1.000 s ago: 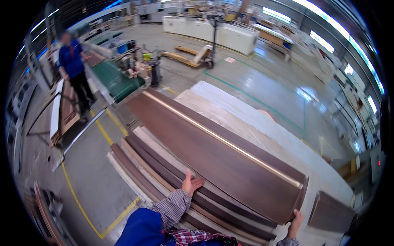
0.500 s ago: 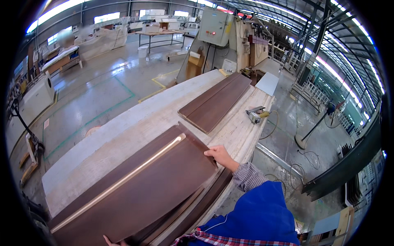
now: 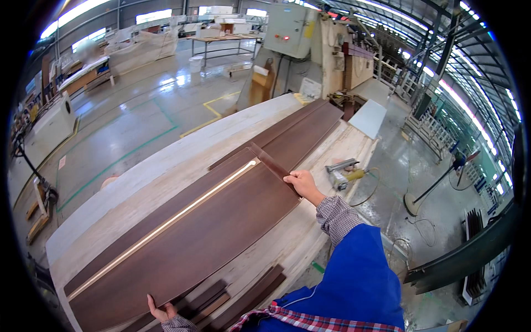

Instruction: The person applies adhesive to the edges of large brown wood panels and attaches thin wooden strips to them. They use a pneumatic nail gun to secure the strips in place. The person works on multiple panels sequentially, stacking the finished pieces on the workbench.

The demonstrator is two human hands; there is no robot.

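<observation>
Brown panel point(image 3: 193, 240) is held slantwise across the workbench point(image 3: 138, 200), its broad face up, between the two hands. At its near long edge the left hand point(image 3: 161, 311) is placed, with the thumb raised beside the edge and the fingers partly hidden by the panel; how firmly it is gripped there cannot be told. Close by the left hand, several dark strips point(image 3: 253, 297) are laid on the bench, partly covered by the panel. By the right hand point(image 3: 302, 185) the panel's farther short end is pinched, near the right corner, with the fingers curled in and closed on the raised edge. Most of the panel is thus spread to the left of the right hand and beyond the left one. Along its length a gold-coloured strip point(image 3: 204, 198) is seen.

Past the panel's far end, and partly hidden by it, a second brown panel point(image 3: 310, 130) is laid on the bench; whether the two are touching cannot be told. To the right of that, a power tool point(image 3: 343, 174) is set down near the bench edge. Farther off, a grey cabinet point(image 3: 287, 32) and a table point(image 3: 228, 39) can be seen.
</observation>
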